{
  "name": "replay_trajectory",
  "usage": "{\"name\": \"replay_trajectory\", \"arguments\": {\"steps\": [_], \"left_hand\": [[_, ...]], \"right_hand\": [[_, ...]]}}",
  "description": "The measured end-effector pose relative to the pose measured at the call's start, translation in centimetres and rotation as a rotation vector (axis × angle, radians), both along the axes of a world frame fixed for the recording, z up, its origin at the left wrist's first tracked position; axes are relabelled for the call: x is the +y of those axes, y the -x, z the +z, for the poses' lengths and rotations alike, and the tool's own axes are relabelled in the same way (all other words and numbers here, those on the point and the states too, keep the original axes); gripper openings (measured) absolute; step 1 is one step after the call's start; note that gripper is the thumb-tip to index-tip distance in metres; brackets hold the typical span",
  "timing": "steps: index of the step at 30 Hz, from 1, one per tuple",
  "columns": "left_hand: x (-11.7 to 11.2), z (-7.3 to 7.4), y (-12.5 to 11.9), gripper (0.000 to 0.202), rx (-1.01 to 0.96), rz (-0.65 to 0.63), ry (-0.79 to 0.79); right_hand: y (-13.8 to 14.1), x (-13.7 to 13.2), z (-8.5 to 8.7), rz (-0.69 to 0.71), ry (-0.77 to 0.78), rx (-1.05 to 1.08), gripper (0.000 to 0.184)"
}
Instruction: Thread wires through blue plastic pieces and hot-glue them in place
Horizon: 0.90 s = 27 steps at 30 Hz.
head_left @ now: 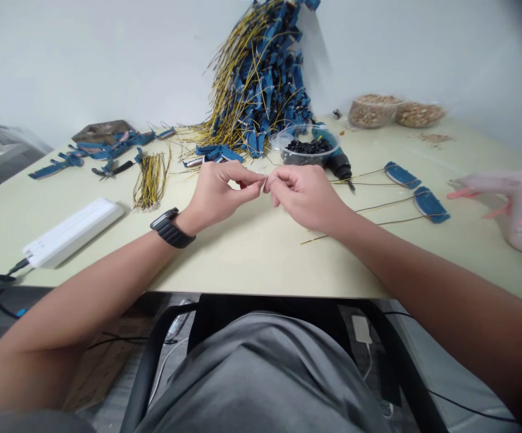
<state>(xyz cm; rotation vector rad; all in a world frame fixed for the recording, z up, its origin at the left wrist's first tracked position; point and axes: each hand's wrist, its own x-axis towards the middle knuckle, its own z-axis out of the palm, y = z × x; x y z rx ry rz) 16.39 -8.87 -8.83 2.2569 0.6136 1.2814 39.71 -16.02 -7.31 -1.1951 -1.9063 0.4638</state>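
Pinched shut fingertip to fingertip: left hand (218,192), right hand (303,195), on tiny piece (265,178), identity unclear, just before clear tub (308,147).

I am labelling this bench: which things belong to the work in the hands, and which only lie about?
Likely in use: left hand and right hand, fingertips pinched on something too small to tell; yellow wire by the right wrist; bowl of black bits; blue pieces nearby.
Lying about: pliers; power strip; pink glue gun; tubs of brown bits.
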Motion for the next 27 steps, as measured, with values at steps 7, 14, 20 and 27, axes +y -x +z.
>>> {"name": "replay_trajectory", "arguments": {"steps": [7,14,20,27], "left_hand": [[-0.02,-0.39,-0.17,0.008,0.012,0.008,-0.022],[-0.2,-0.8,-0.33,0.016,0.045,0.017,-0.178],[-0.31,-0.68,-0.29,0.017,0.072,-0.018,-0.235],[-0.29,-0.6,-0.24,0.013,0.03,-0.059,-0.132]], "right_hand": [[0.06,-0.33,0.24,-0.006,0.01,-0.033,0.032],[0.5,-0.2,0.03,-0.06,-0.055,-0.097,0.034],[0.64,-0.1,-0.17,-0.101,-0.118,-0.119,0.042],[0.47,-0.35,-0.24,-0.087,-0.127,-0.054,0.041]]}}
